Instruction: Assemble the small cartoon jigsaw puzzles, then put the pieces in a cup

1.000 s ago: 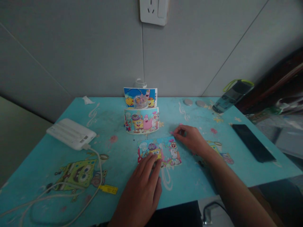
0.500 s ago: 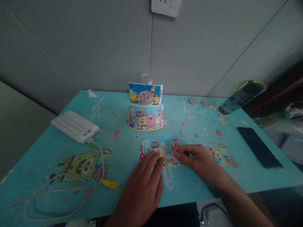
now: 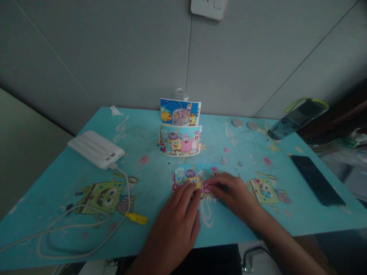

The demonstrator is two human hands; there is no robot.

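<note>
A small, mostly assembled cartoon jigsaw puzzle (image 3: 180, 173) lies flat on the table. My left hand (image 3: 180, 217) rests on its lower left part, fingers stretched out and holding nothing. Thumb and forefinger of my right hand (image 3: 225, 191) are pinched over the pink part right of the puzzle's middle, on what looks like a small puzzle piece, largely hidden by the fingertips. Behind the puzzle stands a picture card (image 3: 180, 144) with the same cartoon scene. Loose puzzle pieces (image 3: 224, 160) lie to the right of it.
A blue card (image 3: 166, 112) and a clear round container (image 3: 181, 117) stand farther back. At left are a white power bank (image 3: 96, 149) and its cable (image 3: 128, 191). To the right lie two round lids (image 3: 237, 123), a bottle (image 3: 296, 118) and a black phone (image 3: 317, 180).
My right hand has moved a little left and down across the puzzle, its fingertips now nearer the middle. My left hand stays on the puzzle. The whole view has shifted slightly.
</note>
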